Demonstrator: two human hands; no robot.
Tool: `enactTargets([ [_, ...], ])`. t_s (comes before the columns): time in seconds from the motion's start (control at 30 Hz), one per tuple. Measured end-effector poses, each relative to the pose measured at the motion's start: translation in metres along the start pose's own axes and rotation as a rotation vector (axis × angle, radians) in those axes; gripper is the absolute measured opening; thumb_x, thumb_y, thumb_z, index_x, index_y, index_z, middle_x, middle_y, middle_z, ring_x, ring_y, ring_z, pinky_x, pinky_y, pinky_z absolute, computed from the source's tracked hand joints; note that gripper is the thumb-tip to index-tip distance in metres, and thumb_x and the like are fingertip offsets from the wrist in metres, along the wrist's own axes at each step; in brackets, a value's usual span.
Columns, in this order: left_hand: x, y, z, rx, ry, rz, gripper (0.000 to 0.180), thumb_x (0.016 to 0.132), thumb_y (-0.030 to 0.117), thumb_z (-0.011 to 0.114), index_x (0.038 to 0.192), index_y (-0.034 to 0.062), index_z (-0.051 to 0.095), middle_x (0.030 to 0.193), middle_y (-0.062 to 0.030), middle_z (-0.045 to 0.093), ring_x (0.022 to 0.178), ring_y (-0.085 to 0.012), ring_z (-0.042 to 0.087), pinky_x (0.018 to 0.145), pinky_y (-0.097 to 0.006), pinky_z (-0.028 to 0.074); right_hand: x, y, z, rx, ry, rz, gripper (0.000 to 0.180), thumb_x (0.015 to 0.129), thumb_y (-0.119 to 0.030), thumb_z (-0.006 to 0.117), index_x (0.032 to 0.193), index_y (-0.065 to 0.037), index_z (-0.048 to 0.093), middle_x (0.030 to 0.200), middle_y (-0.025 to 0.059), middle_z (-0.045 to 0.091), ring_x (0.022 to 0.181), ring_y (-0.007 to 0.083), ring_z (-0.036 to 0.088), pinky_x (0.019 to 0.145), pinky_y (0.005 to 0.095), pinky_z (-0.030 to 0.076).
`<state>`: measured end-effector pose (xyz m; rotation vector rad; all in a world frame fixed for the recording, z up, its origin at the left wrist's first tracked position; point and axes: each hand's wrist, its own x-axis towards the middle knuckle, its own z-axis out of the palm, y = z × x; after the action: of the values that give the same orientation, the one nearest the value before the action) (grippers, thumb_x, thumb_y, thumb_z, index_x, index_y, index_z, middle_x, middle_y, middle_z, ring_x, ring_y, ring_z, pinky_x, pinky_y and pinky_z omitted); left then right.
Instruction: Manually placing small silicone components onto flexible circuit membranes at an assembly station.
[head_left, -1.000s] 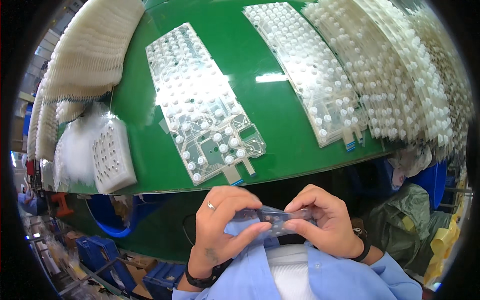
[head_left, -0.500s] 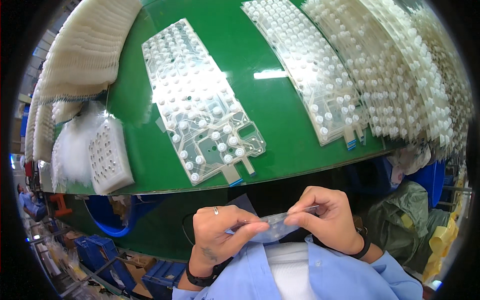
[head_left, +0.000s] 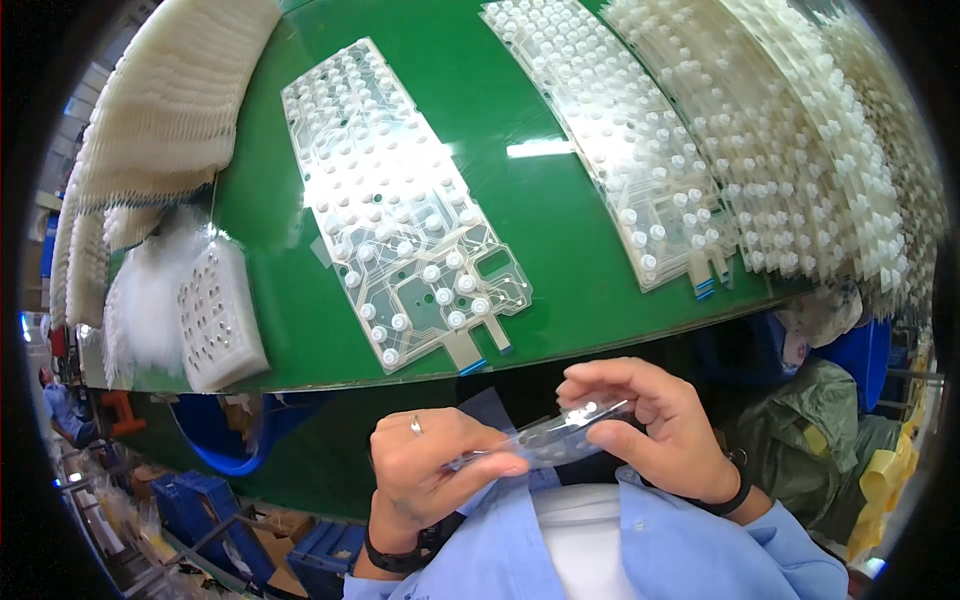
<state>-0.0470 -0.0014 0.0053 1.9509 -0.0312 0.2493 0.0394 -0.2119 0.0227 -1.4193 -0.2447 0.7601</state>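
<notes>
Below the table edge, my left hand (head_left: 435, 460), wearing a ring, pinches one end of a clear plastic piece (head_left: 555, 442) between thumb and fingers. Small pale round spots show on it; whether it is a film or a small bag I cannot tell. Around its other end, the thumb and curved fingers of my right hand (head_left: 660, 430) stand apart. On the table ahead lies a clear keyboard membrane sheet (head_left: 415, 250) with white domes and blue-tipped tails. A similar membrane (head_left: 650, 165) lies to its right.
Fanned stacks of membranes (head_left: 800, 170) fill the table's right side. At the left stand a stack of pale sheets (head_left: 170, 100) and a white block of domes (head_left: 220, 310). Below are a blue bin (head_left: 225, 455), blue crates (head_left: 205, 515) and a dark green bag (head_left: 810, 430).
My right thumb and fingers have parted from their pinch on the clear plastic piece. My left hand has shifted slightly left, and the plastic now tilts up toward the right.
</notes>
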Motion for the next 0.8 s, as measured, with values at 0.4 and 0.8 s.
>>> enactTargets([
  [0.4, 0.003, 0.004, -0.007, 0.253, 0.026, -0.024, 0.022, 0.065, 0.021, 0.086, 0.068, 0.0083, 0.068, 0.066, -0.0022, 0.067, 0.059, -0.0173, 0.062, 0.057, -0.028, 0.047, 0.01, -0.01, -0.012, -0.492, 0.083, -0.347, 0.015, 0.078, 0.001, 0.073, 0.092, -0.004, 0.07, 0.101, 0.0095, 0.066, 0.102, 0.0259, 0.061, 0.091, 0.0352, 0.047],
  [0.8, 0.019, -0.012, -0.019, 0.471, -0.177, 0.098, 0.026, 0.07, 0.028, 0.081, 0.068, 0.0126, 0.06, 0.127, -0.01, 0.065, 0.122, -0.0266, 0.057, 0.097, -0.042, 0.038, 0.061, -0.029, -0.014, -0.316, 0.147, -0.03, 0.005, 0.088, -0.003, 0.066, 0.093, 0.0, 0.066, 0.09, 0.0053, 0.065, 0.08, 0.0079, 0.061, 0.064, 0.0212, 0.046],
])
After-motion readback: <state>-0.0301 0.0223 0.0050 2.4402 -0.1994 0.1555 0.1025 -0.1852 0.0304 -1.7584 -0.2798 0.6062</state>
